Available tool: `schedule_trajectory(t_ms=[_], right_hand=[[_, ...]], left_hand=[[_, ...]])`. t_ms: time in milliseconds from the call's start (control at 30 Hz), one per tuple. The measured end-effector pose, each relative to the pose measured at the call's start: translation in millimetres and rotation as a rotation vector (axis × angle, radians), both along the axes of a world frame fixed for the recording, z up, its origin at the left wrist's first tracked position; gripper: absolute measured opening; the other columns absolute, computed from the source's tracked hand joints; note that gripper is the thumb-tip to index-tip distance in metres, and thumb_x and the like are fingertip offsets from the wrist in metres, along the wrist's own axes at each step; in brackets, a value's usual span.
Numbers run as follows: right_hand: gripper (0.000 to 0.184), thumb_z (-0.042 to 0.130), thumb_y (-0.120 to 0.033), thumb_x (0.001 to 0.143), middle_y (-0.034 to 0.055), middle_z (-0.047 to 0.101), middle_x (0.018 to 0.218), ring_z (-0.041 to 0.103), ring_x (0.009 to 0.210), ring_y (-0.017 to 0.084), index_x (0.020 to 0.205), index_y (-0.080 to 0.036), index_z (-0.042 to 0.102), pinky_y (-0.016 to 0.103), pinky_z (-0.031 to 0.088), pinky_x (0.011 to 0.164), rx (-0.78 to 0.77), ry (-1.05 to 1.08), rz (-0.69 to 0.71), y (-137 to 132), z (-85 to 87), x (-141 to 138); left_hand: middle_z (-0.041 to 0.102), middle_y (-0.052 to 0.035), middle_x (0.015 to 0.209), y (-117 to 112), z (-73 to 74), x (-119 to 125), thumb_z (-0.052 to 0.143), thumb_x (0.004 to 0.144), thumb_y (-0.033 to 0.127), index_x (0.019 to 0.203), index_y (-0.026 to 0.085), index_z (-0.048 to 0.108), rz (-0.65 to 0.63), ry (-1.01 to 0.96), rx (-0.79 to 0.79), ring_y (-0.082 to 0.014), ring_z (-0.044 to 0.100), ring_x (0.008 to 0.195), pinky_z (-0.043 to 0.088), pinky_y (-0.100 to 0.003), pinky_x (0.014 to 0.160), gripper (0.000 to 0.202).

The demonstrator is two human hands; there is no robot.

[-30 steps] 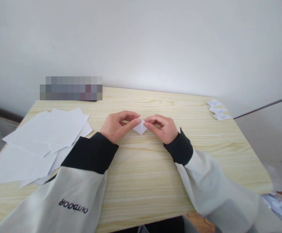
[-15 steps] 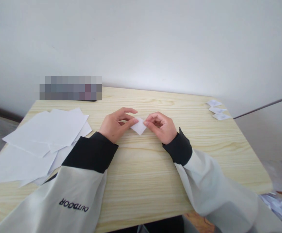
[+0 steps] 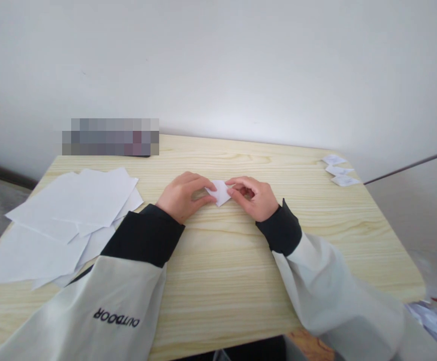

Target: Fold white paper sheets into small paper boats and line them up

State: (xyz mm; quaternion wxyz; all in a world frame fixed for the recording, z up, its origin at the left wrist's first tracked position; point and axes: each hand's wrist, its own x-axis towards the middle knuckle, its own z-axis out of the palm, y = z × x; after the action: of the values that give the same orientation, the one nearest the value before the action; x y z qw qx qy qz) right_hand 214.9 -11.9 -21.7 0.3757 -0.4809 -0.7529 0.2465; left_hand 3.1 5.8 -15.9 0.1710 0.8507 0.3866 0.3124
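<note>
A small folded piece of white paper lies between my two hands, low over the middle of the table. My left hand holds its left edge, with the thumb in front and the fingers behind. On the paper's right corner, my right hand has its thumb and index finger closed in a pinch, the other fingers curled in. One corner of the paper points down toward me.
Overlapping white paper sheets are spread on the left of the wooden table. Three small folded papers lie in a row at the far right edge. A blurred-out object stands at the back left against the wall.
My left fingers have come down from above the paper onto its left edge. The paper has shifted slightly right and turned a little. My right hand keeps its pinch.
</note>
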Motion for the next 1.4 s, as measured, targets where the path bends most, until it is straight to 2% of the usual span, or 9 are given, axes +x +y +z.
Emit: schedule_trajectory(t_ms=[167,333,533,767,900,1167,1400], right_hand=[[0.022,0.058,-0.032,0.083,0.0013,0.070,0.075,0.057,0.060,0.012,0.100,-0.021,0.067,0.027,0.048,0.063,-0.001,-0.002,0.017,0,-0.2,2],[0.022,0.057,-0.031,0.084,0.0006,0.068,0.071,0.056,0.060,0.012,0.100,-0.021,0.068,0.026,0.047,0.062,-0.002,0.007,0.034,-1,2.1,2],[0.023,0.056,-0.026,0.084,0.0034,0.070,0.079,0.058,0.067,0.013,0.102,-0.020,0.069,0.027,0.048,0.064,0.086,-0.039,0.083,0,3.1,3],[0.031,0.061,-0.032,0.081,0.0053,0.070,0.090,0.057,0.070,0.014,0.110,-0.021,0.066,0.029,0.049,0.069,0.109,-0.107,0.166,4,1.0,9],[0.033,0.063,-0.031,0.081,0.0065,0.068,0.092,0.059,0.076,0.016,0.112,-0.019,0.065,0.030,0.050,0.070,0.165,-0.153,0.215,6,-1.1,12],[0.029,0.056,-0.030,0.085,0.0094,0.066,0.091,0.061,0.083,0.018,0.108,-0.016,0.067,0.032,0.052,0.073,0.292,-0.224,0.179,6,-5.0,9],[0.032,0.058,-0.024,0.082,0.0121,0.065,0.092,0.061,0.083,0.018,0.108,-0.009,0.066,0.032,0.052,0.075,0.311,-0.212,0.191,3,-0.6,7]], left_hand=[[0.067,-0.0039,0.085,0,2.6,1,0.070,0.072,0.043,0.089,0.019,0.066,0.023,0.019,-0.040,-0.0206,0.061,0.082,0.046,-0.031,0.078,0.030],[0.065,-0.0016,0.081,-1,1.8,2,0.070,0.071,0.044,0.089,0.021,0.064,0.054,0.014,-0.098,-0.0183,0.060,0.079,0.045,-0.029,0.076,0.030],[0.065,-0.0025,0.083,-1,1.4,1,0.068,0.072,0.047,0.090,0.020,0.064,0.052,0.000,-0.108,-0.0192,0.059,0.081,0.045,-0.030,0.077,0.033],[0.068,-0.0054,0.091,1,0.9,2,0.069,0.071,0.043,0.088,0.018,0.064,0.059,0.012,-0.096,-0.0233,0.058,0.090,0.046,-0.035,0.084,0.031],[0.068,-0.0049,0.090,1,-1.1,2,0.068,0.074,0.040,0.088,0.018,0.064,0.052,0.037,-0.047,-0.0230,0.058,0.091,0.046,-0.035,0.084,0.026],[0.067,-0.0057,0.087,2,-6.4,1,0.063,0.082,0.039,0.090,0.016,0.063,-0.018,0.048,0.115,-0.0208,0.057,0.087,0.047,-0.034,0.081,0.024],[0.066,-0.0059,0.085,1,-4.7,1,0.057,0.086,0.040,0.089,0.016,0.062,-0.024,0.052,0.151,-0.0199,0.057,0.084,0.047,-0.033,0.079,0.025]])
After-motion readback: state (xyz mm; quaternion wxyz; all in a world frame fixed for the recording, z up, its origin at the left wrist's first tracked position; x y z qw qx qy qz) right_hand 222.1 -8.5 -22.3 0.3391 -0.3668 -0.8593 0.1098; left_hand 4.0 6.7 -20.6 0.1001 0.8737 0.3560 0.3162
